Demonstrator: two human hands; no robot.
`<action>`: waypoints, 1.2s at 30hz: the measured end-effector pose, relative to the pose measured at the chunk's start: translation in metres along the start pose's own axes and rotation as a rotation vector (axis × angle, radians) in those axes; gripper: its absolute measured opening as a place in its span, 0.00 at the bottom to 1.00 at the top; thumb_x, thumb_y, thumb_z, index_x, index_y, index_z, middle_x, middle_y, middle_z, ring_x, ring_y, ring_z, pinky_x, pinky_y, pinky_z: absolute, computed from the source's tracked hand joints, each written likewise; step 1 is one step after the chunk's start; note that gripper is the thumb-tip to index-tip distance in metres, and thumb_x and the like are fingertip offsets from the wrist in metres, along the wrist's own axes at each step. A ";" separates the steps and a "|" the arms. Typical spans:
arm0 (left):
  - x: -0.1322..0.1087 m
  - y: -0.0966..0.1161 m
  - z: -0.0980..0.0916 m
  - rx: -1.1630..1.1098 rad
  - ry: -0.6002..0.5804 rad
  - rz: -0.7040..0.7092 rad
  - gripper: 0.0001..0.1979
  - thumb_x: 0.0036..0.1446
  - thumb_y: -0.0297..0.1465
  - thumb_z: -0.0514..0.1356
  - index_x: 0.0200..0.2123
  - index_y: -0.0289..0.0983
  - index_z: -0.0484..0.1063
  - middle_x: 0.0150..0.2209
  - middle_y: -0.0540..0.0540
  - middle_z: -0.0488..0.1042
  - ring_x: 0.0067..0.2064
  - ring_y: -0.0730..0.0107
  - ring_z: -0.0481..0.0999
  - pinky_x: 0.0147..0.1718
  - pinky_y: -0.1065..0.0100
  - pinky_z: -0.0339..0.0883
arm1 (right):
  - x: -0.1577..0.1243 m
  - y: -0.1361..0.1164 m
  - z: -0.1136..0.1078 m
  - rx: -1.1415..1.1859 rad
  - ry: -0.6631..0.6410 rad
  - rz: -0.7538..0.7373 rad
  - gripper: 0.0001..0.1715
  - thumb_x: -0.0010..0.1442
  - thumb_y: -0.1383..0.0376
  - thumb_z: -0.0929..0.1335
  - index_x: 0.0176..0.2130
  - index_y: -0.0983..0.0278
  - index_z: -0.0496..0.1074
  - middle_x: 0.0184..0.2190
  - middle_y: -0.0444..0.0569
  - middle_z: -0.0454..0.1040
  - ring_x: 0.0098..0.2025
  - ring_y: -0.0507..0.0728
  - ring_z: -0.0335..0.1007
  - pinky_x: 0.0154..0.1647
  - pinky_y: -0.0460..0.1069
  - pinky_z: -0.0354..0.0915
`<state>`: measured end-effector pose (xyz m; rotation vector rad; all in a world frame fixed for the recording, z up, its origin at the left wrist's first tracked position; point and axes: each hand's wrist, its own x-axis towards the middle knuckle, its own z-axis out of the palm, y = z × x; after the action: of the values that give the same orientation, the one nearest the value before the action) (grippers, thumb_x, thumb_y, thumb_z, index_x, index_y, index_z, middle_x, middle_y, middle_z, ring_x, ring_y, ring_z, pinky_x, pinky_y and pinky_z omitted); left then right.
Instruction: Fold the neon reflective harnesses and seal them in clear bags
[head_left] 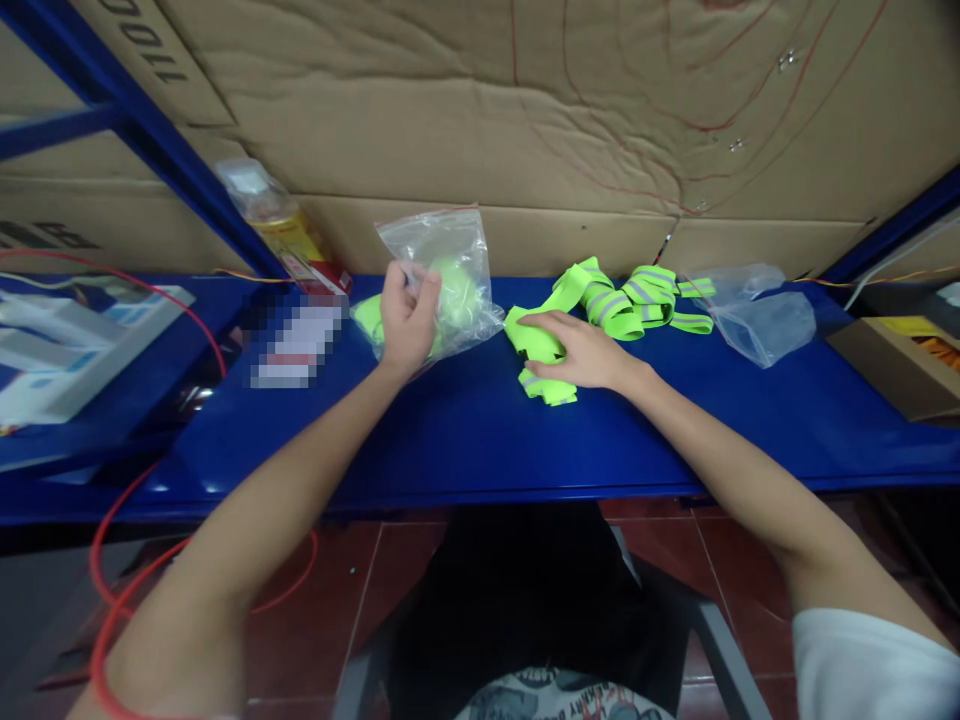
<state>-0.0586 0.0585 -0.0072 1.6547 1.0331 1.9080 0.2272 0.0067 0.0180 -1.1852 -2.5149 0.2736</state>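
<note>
My left hand (407,318) is closed on the edge of a clear zip bag (450,275) that stands on the blue shelf (465,440) with neon-green material inside. My right hand (581,352) lies palm-down, fingers stretched, on a folded neon-green reflective band (534,345). More green bands with grey stripes (630,295) lie just behind that hand.
A second clear plastic bag (757,315) lies at the right. A plastic bottle (281,225) leans at the back left beside a blurred card (296,345). A cardboard box (900,360) sits far right, and a red cable (120,560) hangs at the left. Cardboard lines the back wall.
</note>
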 end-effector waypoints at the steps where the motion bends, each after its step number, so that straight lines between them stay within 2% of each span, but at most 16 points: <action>1: -0.001 0.002 0.000 -0.004 -0.018 -0.001 0.28 0.62 0.59 0.68 0.37 0.42 0.64 0.24 0.57 0.57 0.22 0.77 0.56 0.21 0.70 0.47 | 0.001 0.004 -0.003 -0.002 0.010 0.022 0.38 0.65 0.52 0.72 0.69 0.61 0.71 0.64 0.58 0.76 0.62 0.72 0.76 0.60 0.64 0.73; 6: -0.007 0.011 0.005 -0.056 -0.100 0.019 0.27 0.65 0.58 0.66 0.38 0.43 0.62 0.22 0.59 0.56 0.18 0.80 0.55 0.19 0.72 0.46 | -0.001 0.031 -0.022 -0.082 0.059 0.120 0.33 0.59 0.56 0.73 0.61 0.62 0.77 0.56 0.58 0.81 0.54 0.71 0.79 0.55 0.63 0.73; 10: -0.014 0.021 0.013 -0.131 -0.288 -0.114 0.24 0.68 0.58 0.62 0.41 0.44 0.63 0.18 0.61 0.58 0.12 0.78 0.57 0.15 0.72 0.51 | -0.007 0.032 -0.035 -0.215 0.132 0.115 0.25 0.62 0.51 0.72 0.52 0.62 0.84 0.59 0.60 0.79 0.57 0.75 0.77 0.56 0.66 0.71; 12: -0.019 0.028 0.015 -0.140 -0.418 -0.209 0.22 0.67 0.56 0.65 0.41 0.44 0.65 0.16 0.61 0.59 0.11 0.77 0.57 0.13 0.72 0.51 | -0.008 0.024 -0.038 -0.223 0.250 0.078 0.31 0.67 0.43 0.70 0.55 0.62 0.83 0.65 0.61 0.75 0.64 0.77 0.72 0.62 0.70 0.67; 14: -0.022 0.035 0.015 -0.141 -0.561 -0.291 0.22 0.65 0.54 0.68 0.40 0.44 0.68 0.14 0.61 0.61 0.11 0.76 0.57 0.11 0.72 0.50 | -0.007 0.016 -0.036 -0.125 0.375 0.034 0.41 0.67 0.37 0.68 0.65 0.61 0.76 0.68 0.61 0.73 0.66 0.76 0.70 0.66 0.72 0.64; 16: -0.025 0.041 0.014 -0.129 -0.707 -0.336 0.21 0.63 0.53 0.70 0.39 0.43 0.72 0.15 0.60 0.62 0.12 0.77 0.58 0.11 0.73 0.49 | -0.004 0.009 -0.029 0.103 0.422 -0.008 0.48 0.65 0.35 0.70 0.71 0.59 0.69 0.60 0.59 0.80 0.57 0.70 0.77 0.60 0.67 0.70; 18: -0.025 0.045 0.012 -0.100 -0.818 -0.310 0.21 0.61 0.52 0.72 0.42 0.42 0.76 0.17 0.59 0.63 0.14 0.79 0.58 0.13 0.73 0.51 | 0.000 0.008 -0.021 0.373 0.360 -0.032 0.43 0.63 0.35 0.72 0.64 0.60 0.76 0.40 0.51 0.84 0.39 0.61 0.78 0.46 0.59 0.74; 19: -0.025 0.046 0.011 -0.074 -0.846 -0.264 0.24 0.58 0.53 0.73 0.46 0.41 0.77 0.18 0.59 0.65 0.16 0.79 0.60 0.15 0.73 0.54 | 0.002 0.009 -0.018 0.488 0.313 -0.030 0.37 0.63 0.36 0.73 0.57 0.60 0.80 0.30 0.46 0.80 0.31 0.57 0.73 0.37 0.55 0.72; 21: -0.023 0.046 0.010 0.034 -0.798 -0.104 0.35 0.51 0.56 0.77 0.55 0.42 0.76 0.24 0.56 0.71 0.21 0.75 0.68 0.21 0.70 0.64 | 0.006 0.014 -0.015 0.651 0.288 -0.004 0.29 0.62 0.39 0.75 0.43 0.60 0.81 0.20 0.40 0.70 0.23 0.52 0.63 0.26 0.50 0.64; 24: -0.018 0.045 0.009 0.325 -0.485 0.218 0.46 0.47 0.60 0.76 0.62 0.42 0.71 0.43 0.43 0.80 0.41 0.58 0.81 0.39 0.58 0.77 | 0.010 0.024 -0.021 0.715 0.572 0.024 0.25 0.62 0.41 0.76 0.38 0.59 0.77 0.25 0.42 0.73 0.24 0.52 0.64 0.24 0.48 0.62; 26: -0.016 0.044 0.008 0.464 -0.260 0.364 0.41 0.57 0.60 0.71 0.63 0.41 0.70 0.53 0.38 0.79 0.54 0.50 0.79 0.51 0.51 0.75 | 0.011 0.028 -0.026 0.620 0.827 0.018 0.22 0.64 0.43 0.75 0.39 0.58 0.75 0.32 0.45 0.76 0.29 0.54 0.69 0.28 0.50 0.67; 28: -0.016 0.042 0.008 0.490 -0.107 0.402 0.31 0.68 0.55 0.64 0.63 0.41 0.69 0.57 0.37 0.77 0.58 0.51 0.77 0.54 0.50 0.72 | 0.009 0.027 -0.027 0.474 0.942 -0.007 0.18 0.68 0.46 0.73 0.41 0.57 0.75 0.36 0.47 0.77 0.31 0.55 0.71 0.32 0.52 0.70; 30: -0.017 0.039 0.007 0.450 -0.018 0.377 0.25 0.74 0.52 0.57 0.61 0.40 0.70 0.55 0.38 0.76 0.55 0.55 0.76 0.51 0.53 0.72 | 0.004 0.019 -0.022 0.350 0.881 -0.081 0.14 0.70 0.50 0.72 0.42 0.57 0.76 0.37 0.47 0.79 0.32 0.55 0.72 0.34 0.53 0.71; 32: -0.018 0.037 0.005 0.401 -0.022 0.362 0.23 0.75 0.52 0.54 0.57 0.41 0.71 0.51 0.40 0.76 0.50 0.57 0.76 0.48 0.55 0.71 | 0.000 0.007 -0.012 0.241 0.676 -0.209 0.12 0.72 0.54 0.70 0.43 0.58 0.78 0.39 0.49 0.81 0.36 0.57 0.75 0.39 0.54 0.73; 34: -0.018 0.038 0.003 0.361 -0.121 0.400 0.23 0.75 0.54 0.52 0.54 0.43 0.72 0.47 0.41 0.76 0.47 0.58 0.76 0.48 0.55 0.71 | -0.004 -0.007 -0.003 0.146 0.418 -0.307 0.14 0.73 0.54 0.68 0.45 0.59 0.81 0.43 0.51 0.83 0.44 0.61 0.80 0.46 0.56 0.74; 36: -0.018 0.042 0.001 0.326 -0.313 0.460 0.25 0.73 0.57 0.54 0.54 0.43 0.73 0.47 0.41 0.77 0.48 0.56 0.76 0.49 0.54 0.71 | -0.006 -0.019 0.003 0.094 0.199 -0.306 0.19 0.73 0.50 0.68 0.50 0.58 0.82 0.49 0.52 0.84 0.51 0.63 0.80 0.53 0.58 0.73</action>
<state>-0.0468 0.0189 0.0122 2.4629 0.9268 1.7102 0.2162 -0.0106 0.0202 -0.7388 -2.4328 0.1830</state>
